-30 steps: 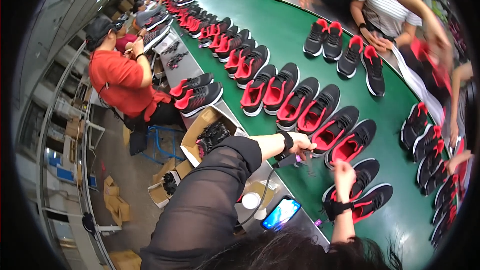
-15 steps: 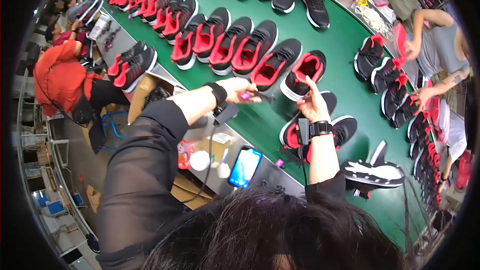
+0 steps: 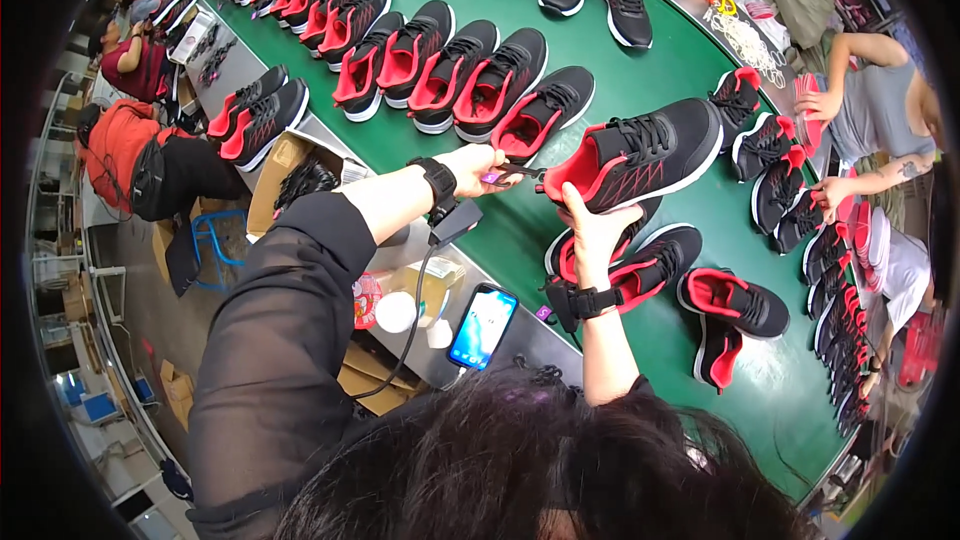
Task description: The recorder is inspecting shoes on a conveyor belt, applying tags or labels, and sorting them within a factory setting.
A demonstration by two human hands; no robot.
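My right hand (image 3: 596,230) grips a black sneaker (image 3: 665,152) with red lining and a white sole by its heel end, lifted above the green table with the toe pointing right. Just left of its heel, my left hand (image 3: 476,170) pinches a thin black strip (image 3: 524,171) with a small purple tag (image 3: 492,178). The strip's tip reaches close to the heel tab; whether it touches, I cannot tell. Below the lifted shoe stand more black-and-red sneakers (image 3: 660,265), partly hidden by my right hand and wrist. Another sneaker (image 3: 735,302) rests across one lying beneath it.
A long row of sneakers (image 3: 440,70) runs up the green table (image 3: 690,60) to the far left. More shoes line the right edge, where a co-worker's hand (image 3: 828,195) touches one. A lit phone (image 3: 484,326) and an open carton (image 3: 283,165) are at the near left.
My right hand has raised the sneaker from the table and swung its toe to the right. The row has shifted slightly up-left. The sneaker at lower right, earlier sole-side toward me, now sits upright.
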